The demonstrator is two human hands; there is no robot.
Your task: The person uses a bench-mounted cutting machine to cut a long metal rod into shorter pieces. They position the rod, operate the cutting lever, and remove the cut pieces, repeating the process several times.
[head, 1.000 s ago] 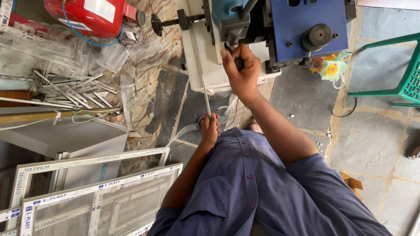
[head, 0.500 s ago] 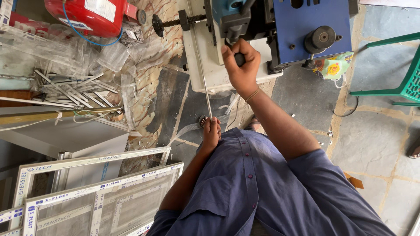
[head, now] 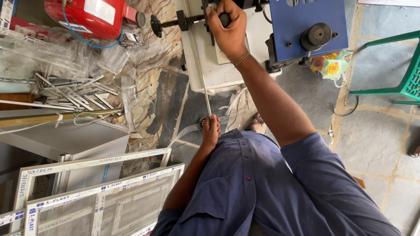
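Note:
My right hand (head: 227,27) is stretched out ahead, fist closed around a black handle (head: 224,19) on a white and blue workshop machine (head: 306,26). A threaded black rod with knobs (head: 175,22) sticks out to the left of that handle. My left hand (head: 211,131) is close to my body, fingers pinched on the near end of a long thin pale strip (head: 204,83). The strip runs away from me along the machine's white bed (head: 205,65). My blue shirt fills the bottom of the view.
White window frames (head: 87,192) lean at lower left. A pile of cut pale strips (head: 70,94) and clear plastic wrap lies at left, below a red tank (head: 94,15). A green plastic chair (head: 407,78) stands at right. A coloured packet (head: 330,65) lies on the stone floor.
My right hand has moved farther away from me, carrying the black handle with it. My left hand has stayed on the strip's near end.

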